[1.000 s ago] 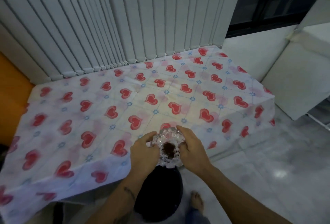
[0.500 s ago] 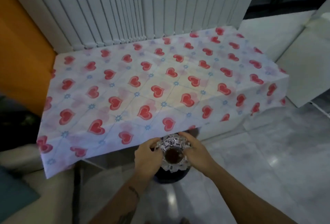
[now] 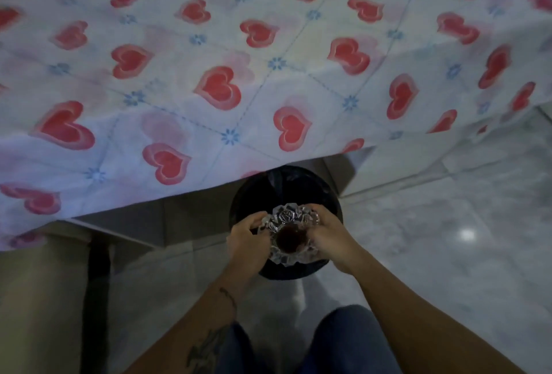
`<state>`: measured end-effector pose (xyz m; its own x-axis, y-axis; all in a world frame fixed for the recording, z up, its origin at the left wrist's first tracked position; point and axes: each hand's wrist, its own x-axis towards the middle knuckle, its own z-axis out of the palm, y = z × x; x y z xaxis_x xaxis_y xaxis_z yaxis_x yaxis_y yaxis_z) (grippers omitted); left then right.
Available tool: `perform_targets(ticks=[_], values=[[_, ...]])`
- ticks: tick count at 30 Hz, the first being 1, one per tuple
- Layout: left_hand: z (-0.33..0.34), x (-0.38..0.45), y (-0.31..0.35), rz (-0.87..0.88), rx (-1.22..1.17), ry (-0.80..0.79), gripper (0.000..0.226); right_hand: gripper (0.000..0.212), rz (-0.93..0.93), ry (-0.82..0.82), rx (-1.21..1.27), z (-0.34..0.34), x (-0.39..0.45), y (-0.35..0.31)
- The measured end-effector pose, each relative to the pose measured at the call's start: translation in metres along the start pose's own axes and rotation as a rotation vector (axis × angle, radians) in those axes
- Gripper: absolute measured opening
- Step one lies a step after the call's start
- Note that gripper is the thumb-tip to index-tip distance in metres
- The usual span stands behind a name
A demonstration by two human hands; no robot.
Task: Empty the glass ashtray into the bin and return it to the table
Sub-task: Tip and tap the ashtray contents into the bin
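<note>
The cut-glass ashtray has a dark brown heap of ash in its bowl and faces upward. My left hand grips its left rim and my right hand grips its right rim. Both hold it directly above the round black bin, which stands on the floor partly under the table edge. The table wears a white cloth with red hearts and fills the upper part of the view.
Pale glossy floor tiles spread to the right of the bin. A dark table leg stands at the left beside a beige surface. My knees in blue jeans show at the bottom.
My view has dropped and come much closer to the bin. Both hands have brought the ashtray off the table edge and down over the bin's opening.
</note>
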<state>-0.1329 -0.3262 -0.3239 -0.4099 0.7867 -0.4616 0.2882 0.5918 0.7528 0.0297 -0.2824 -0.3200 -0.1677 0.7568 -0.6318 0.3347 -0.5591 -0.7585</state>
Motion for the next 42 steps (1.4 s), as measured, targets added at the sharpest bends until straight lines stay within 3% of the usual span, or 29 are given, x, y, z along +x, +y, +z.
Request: perform_targets(ticks=[3,7,11,15,17,19,22,26,31,37,42], values=[[0.023,0.029,-0.035,0.017,-0.026,0.041,0.032,0.044,0.069,-0.046,0.114,0.006,0.034,0.031],[0.047,0.071,-0.076,0.039,-0.090,0.044,0.030,0.053,0.020,-0.073,0.132,0.020,0.078,0.068],[0.053,0.109,-0.109,0.183,-0.055,-0.009,0.025,0.043,-0.092,-0.022,0.101,0.032,0.115,0.096],[0.048,0.139,-0.124,0.459,0.109,0.237,0.030,0.049,-0.220,0.056,0.064,0.033,0.135,0.103],[0.047,0.150,-0.134,0.503,0.270,0.302,0.040,0.048,-0.248,0.132,0.015,0.033,0.138,0.102],[0.047,0.159,-0.147,0.466,0.421,0.235,0.053,0.047,-0.306,0.207,-0.085,0.032,0.140,0.100],[0.051,0.166,-0.166,0.403,0.469,0.106,0.065,0.047,-0.441,0.341,-0.298,0.029,0.137,0.091],[0.058,0.165,-0.178,0.474,0.416,0.152,0.066,0.067,-0.674,0.476,-0.688,0.027,0.132,0.083],[0.057,0.164,-0.183,0.495,0.401,0.134,0.068,0.068,-0.952,0.587,-1.162,0.027,0.131,0.088],[0.046,0.167,-0.180,0.501,0.409,0.052,0.070,0.050,-1.341,0.562,-1.327,0.016,0.136,0.091],[0.043,0.167,-0.179,0.473,0.427,0.021,0.073,0.050,-1.445,0.474,-1.381,0.011,0.139,0.086]])
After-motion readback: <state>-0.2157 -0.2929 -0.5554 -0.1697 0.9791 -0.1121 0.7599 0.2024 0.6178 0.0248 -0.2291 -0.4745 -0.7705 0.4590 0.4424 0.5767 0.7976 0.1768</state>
